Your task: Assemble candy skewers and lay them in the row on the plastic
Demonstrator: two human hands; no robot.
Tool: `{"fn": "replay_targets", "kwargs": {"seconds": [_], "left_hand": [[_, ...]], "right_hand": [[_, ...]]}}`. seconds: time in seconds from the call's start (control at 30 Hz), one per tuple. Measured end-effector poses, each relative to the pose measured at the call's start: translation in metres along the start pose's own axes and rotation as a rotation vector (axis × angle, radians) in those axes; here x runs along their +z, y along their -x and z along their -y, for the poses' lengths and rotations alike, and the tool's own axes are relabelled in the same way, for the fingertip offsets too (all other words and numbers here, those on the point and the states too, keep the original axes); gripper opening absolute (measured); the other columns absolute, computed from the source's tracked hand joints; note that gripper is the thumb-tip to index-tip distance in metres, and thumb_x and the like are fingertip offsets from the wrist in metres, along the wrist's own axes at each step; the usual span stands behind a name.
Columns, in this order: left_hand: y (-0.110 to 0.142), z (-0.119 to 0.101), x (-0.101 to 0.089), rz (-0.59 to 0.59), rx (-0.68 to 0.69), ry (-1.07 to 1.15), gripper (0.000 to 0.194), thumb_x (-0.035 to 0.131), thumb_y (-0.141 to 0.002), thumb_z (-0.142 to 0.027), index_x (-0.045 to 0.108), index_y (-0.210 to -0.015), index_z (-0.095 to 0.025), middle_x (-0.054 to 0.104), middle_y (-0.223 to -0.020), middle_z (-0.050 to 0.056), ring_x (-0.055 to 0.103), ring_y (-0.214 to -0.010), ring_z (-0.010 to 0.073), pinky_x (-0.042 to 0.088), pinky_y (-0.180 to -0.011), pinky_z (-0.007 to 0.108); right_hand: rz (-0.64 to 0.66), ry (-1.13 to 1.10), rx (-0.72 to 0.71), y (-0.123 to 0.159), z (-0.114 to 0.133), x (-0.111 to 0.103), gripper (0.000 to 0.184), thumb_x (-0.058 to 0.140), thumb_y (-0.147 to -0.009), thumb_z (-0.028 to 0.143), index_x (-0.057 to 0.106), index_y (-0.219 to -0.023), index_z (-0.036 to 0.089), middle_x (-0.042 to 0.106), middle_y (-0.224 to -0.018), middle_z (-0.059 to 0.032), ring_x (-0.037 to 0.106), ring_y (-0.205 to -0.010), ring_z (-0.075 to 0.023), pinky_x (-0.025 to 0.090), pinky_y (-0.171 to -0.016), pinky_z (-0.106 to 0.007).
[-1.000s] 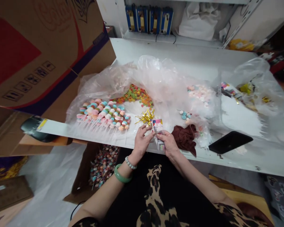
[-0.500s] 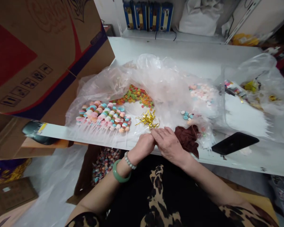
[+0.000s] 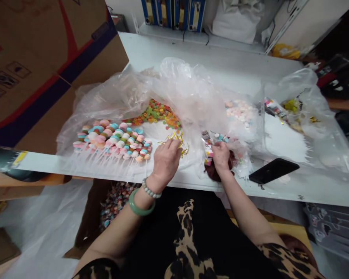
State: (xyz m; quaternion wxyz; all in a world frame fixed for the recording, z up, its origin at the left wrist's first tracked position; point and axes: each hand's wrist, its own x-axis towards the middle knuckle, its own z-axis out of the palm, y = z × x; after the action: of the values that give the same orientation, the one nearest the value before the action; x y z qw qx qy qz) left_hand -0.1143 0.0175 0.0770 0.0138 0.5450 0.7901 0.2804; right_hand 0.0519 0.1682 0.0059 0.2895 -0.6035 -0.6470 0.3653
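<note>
My left hand [image 3: 166,161] is over a small pile of gold twist ties [image 3: 184,149], its fingers curled down among them; the fingertips are hidden, so what they grip cannot be made out. A beaded bracelet and a green bangle circle that wrist. Further right, my right hand [image 3: 221,157] is closed on a small clear plastic bag with a colourful print [image 3: 208,149]. The bag hangs above a crumpled dark brown cloth [image 3: 213,172]. Left of my left hand lies a heap of candy skewers [image 3: 113,139] with white sticks pointing toward me.
Ring-shaped gummies [image 3: 159,112] spill from a large clear plastic sheet [image 3: 189,89]. A black phone [image 3: 275,170] and a clear tub with white sticks [image 3: 285,139] are at right. A big cardboard box [image 3: 84,66] stands at left; below the table is an open carton of wrapped sweets [image 3: 118,197].
My hands were together at the table edge around the printed bag. They have parted: the left moved up-left onto the gold ties, the right carried the bag right, over the brown cloth.
</note>
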Motion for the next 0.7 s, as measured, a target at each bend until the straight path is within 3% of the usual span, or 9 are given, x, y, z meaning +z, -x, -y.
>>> {"fn": "replay_targets", "kwargs": {"seconds": [0.13, 0.27, 0.43, 0.7], "left_hand": [[0.04, 0.011, 0.023, 0.148, -0.111, 0.336, 0.016, 0.053, -0.089, -0.022, 0.064, -0.1, -0.021, 0.066, -0.101, 0.006, 0.062, -0.082, 0.0164, 0.047, -0.081, 0.029], [0.068, 0.019, 0.036, 0.277, -0.328, 0.582, 0.009, 0.058, -0.08, -0.022, 0.067, -0.08, -0.019, 0.067, -0.084, 0.003, 0.059, -0.075, 0.0157, 0.045, -0.073, 0.028], [0.068, 0.023, 0.041, 0.303, -0.464, 0.815, 0.012, 0.06, -0.074, -0.028, 0.067, -0.072, -0.019, 0.063, -0.068, 0.0, 0.056, -0.069, 0.0157, 0.041, -0.065, 0.026], [0.062, 0.013, 0.045, 0.37, -0.503, 1.005, 0.01, 0.061, -0.068, -0.026, 0.065, -0.065, -0.017, 0.055, -0.058, -0.002, 0.048, -0.058, 0.0122, 0.036, -0.06, 0.026]], "right_hand": [[0.01, 0.319, -0.03, -0.019, 0.004, 0.017, 0.023, 0.046, -0.084, 0.026, 0.067, -0.087, 0.018, 0.069, -0.086, -0.0103, 0.059, -0.086, -0.024, 0.041, -0.081, -0.034], [0.009, 0.346, -0.148, -0.023, 0.009, 0.021, 0.024, 0.047, -0.083, 0.028, 0.069, -0.082, 0.017, 0.068, -0.092, -0.0121, 0.057, -0.094, -0.0244, 0.04, -0.084, -0.033], [-0.008, 0.106, -0.153, -0.022, 0.001, 0.013, 0.026, 0.046, -0.079, 0.03, 0.068, -0.085, 0.018, 0.07, -0.085, -0.0085, 0.059, -0.081, -0.0221, 0.042, -0.077, -0.031], [0.005, 0.092, -0.24, -0.027, -0.002, -0.009, 0.011, 0.051, -0.071, 0.028, 0.059, -0.066, 0.022, 0.062, -0.07, -0.0023, 0.052, -0.072, -0.02, 0.04, -0.073, -0.032]]}}
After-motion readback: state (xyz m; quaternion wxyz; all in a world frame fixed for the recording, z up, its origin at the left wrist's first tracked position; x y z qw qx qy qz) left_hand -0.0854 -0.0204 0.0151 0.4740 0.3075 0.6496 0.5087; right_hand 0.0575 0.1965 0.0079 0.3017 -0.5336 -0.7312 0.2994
